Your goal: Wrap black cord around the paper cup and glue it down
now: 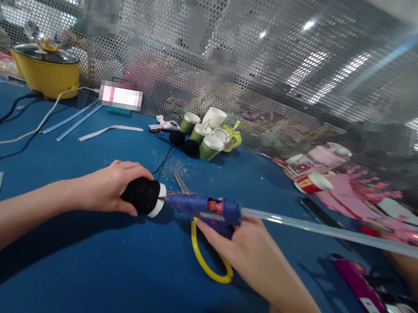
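My left hand is wrapped round a small cup covered in black yarn, lying on its side on the blue table with its white rim pointing right. My right hand grips a blue hot glue gun. The gun's nozzle touches the cup's white rim. A long clear glue stick sticks out of the back of the gun to the right. Scissors with yellow handles lie on the table under the gun.
Several green-wrapped paper cups and black yarn balls stand further back. A yellow electric pot sits at the far left with cables trailing. Pink craft pieces and a magenta tool lie right. A perforated metal screen closes the back.
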A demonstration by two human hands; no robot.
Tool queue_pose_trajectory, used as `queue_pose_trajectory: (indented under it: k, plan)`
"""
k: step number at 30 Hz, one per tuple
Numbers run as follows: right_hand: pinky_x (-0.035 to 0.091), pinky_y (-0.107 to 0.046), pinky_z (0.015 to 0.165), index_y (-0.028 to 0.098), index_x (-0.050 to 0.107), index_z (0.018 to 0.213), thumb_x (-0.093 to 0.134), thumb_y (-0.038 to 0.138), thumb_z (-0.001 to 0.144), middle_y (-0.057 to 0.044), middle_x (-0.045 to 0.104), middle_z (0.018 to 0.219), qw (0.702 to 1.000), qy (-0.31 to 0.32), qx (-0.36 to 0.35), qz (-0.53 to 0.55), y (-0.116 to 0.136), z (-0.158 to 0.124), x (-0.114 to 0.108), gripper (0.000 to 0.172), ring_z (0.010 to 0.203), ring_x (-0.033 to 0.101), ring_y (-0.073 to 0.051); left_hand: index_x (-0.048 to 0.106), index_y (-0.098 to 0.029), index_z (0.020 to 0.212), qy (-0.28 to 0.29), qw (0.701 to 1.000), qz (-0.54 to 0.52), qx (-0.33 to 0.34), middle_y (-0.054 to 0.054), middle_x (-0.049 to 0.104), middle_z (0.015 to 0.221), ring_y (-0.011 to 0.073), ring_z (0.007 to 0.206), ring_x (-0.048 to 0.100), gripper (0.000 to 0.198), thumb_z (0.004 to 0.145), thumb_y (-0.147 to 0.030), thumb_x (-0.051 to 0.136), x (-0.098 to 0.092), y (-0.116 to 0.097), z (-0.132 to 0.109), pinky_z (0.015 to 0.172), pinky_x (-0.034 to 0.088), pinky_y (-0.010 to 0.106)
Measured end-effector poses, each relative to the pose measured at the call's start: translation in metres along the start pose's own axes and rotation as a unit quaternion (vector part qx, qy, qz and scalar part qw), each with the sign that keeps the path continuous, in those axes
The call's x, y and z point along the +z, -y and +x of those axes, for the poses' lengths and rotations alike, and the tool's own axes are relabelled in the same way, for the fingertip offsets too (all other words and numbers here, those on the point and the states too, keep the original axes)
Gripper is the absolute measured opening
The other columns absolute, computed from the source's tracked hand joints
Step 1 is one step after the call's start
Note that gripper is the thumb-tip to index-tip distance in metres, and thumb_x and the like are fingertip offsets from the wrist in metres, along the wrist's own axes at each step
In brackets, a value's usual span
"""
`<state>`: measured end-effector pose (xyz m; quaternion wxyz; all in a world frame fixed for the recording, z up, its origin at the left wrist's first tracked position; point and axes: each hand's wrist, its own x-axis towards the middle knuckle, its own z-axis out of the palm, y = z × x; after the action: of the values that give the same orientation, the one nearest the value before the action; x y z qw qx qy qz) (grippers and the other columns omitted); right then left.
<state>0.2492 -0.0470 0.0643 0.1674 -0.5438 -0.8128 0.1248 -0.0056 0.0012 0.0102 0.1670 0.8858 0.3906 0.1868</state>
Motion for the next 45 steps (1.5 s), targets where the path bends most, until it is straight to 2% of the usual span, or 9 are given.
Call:
queue_pose_trajectory:
  k: [5,9,14,19,28,36,41,45]
  plan:
    - [0.033,-0.023,0.041,0.019,0.060,0.066,0.051,0.033,0.079,0.005,0.048,0.046,1.000,0.005,-0.002,0.000,0.000,-0.002,0.001,0.021,0.041,0.039,-0.010,0.045,-0.023,0.113,-0.002,1.000,0.000,0.000,0.006,0.055,0.113,0.0246,0.104,0.052,0.054,0.067,-0.034,0.071,0.000,0.000,0.000,0.086,0.039,0.036]
    - [0.035,-0.024,0.043,0.019,0.060,0.069,0.048,0.034,0.081,0.004,0.051,0.049,1.000,0.000,0.014,0.005,0.001,0.002,-0.001,0.022,0.043,0.043,-0.012,0.045,-0.023,0.111,0.000,1.000,-0.001,0.007,0.005,0.055,0.113,0.0242,0.104,0.051,0.053,0.066,-0.028,0.072,-0.001,-0.002,0.000,0.087,0.038,0.036]
    - [0.038,-0.024,0.049,0.019,0.053,0.059,0.048,0.033,0.080,0.002,0.054,0.052,1.000,-0.012,0.026,0.002,0.000,0.009,0.001,0.026,0.049,0.049,-0.013,0.044,-0.022,0.111,0.000,1.000,0.005,0.027,0.006,0.054,0.113,0.0248,0.104,0.049,0.054,0.065,-0.024,0.072,-0.001,-0.005,-0.001,0.089,0.035,0.039]
    - [0.038,-0.023,0.049,0.018,0.051,0.057,0.050,0.033,0.079,0.001,0.055,0.053,0.999,-0.008,0.038,0.006,-0.003,0.015,0.005,0.026,0.050,0.050,-0.012,0.043,-0.022,0.110,0.007,0.999,0.008,0.034,0.007,0.053,0.112,0.0251,0.103,0.049,0.051,0.067,-0.023,0.071,-0.002,-0.007,-0.001,0.088,0.035,0.040]
    - [0.042,-0.024,0.054,0.018,0.055,0.063,0.049,0.033,0.080,-0.001,0.061,0.062,0.999,-0.001,0.038,0.019,0.001,0.008,0.000,0.024,0.055,0.053,-0.013,0.043,-0.021,0.111,0.011,1.000,0.008,0.011,0.008,0.054,0.113,0.0254,0.104,0.050,0.053,0.067,-0.028,0.072,-0.002,-0.004,0.001,0.087,0.037,0.040]
    - [0.042,-0.024,0.050,0.020,0.061,0.068,0.051,0.033,0.079,0.003,0.058,0.054,0.999,0.007,0.016,0.031,0.003,0.002,-0.001,0.020,0.048,0.049,-0.013,0.044,-0.021,0.112,0.009,1.000,-0.005,-0.008,0.007,0.056,0.113,0.0245,0.103,0.052,0.053,0.068,-0.032,0.071,-0.003,-0.002,0.001,0.086,0.039,0.037]
    - [0.041,-0.024,0.048,0.021,0.054,0.053,0.050,0.035,0.079,0.002,0.056,0.050,0.999,0.023,0.011,0.027,0.003,0.001,-0.001,0.030,0.048,0.048,-0.013,0.044,-0.021,0.112,0.007,1.000,-0.009,-0.010,0.007,0.056,0.112,0.0250,0.102,0.053,0.053,0.068,-0.034,0.070,-0.002,-0.001,0.001,0.084,0.040,0.037]
    - [0.043,-0.024,0.052,0.020,0.059,0.065,0.050,0.033,0.079,0.003,0.059,0.055,1.000,0.001,0.011,0.026,0.001,0.003,0.000,0.021,0.050,0.051,-0.013,0.044,-0.022,0.111,0.005,1.000,-0.007,-0.008,0.006,0.056,0.111,0.0245,0.102,0.053,0.052,0.067,-0.033,0.071,-0.002,-0.002,0.000,0.085,0.040,0.036]
